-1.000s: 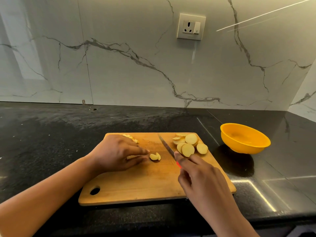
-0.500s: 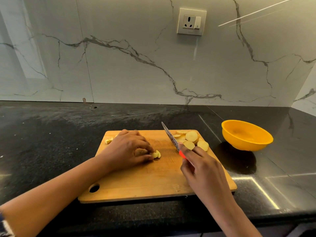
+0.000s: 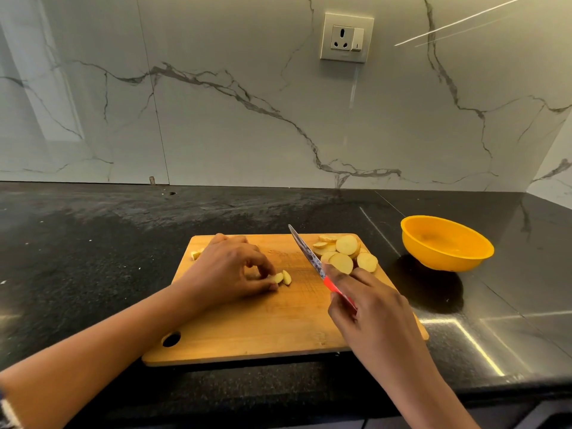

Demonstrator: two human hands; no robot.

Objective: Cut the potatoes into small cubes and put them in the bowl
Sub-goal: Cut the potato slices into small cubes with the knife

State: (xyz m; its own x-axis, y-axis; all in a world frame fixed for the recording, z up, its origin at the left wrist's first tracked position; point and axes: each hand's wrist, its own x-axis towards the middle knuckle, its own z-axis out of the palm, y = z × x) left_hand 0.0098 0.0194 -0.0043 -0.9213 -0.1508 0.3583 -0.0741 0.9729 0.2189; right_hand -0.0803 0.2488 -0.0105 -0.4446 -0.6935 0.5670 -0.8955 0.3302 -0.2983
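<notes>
Your left hand (image 3: 229,270) pinches pale potato pieces (image 3: 283,277) on the wooden board (image 3: 263,323). Your right hand (image 3: 371,311) grips a red-handled knife (image 3: 306,252), tip raised.

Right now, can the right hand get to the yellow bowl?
Probably yes. The bowl sits just right of the cutting board, and nothing stands between it and the right hand. That hand grips the knife, though, so it couldn't grab much.
</notes>
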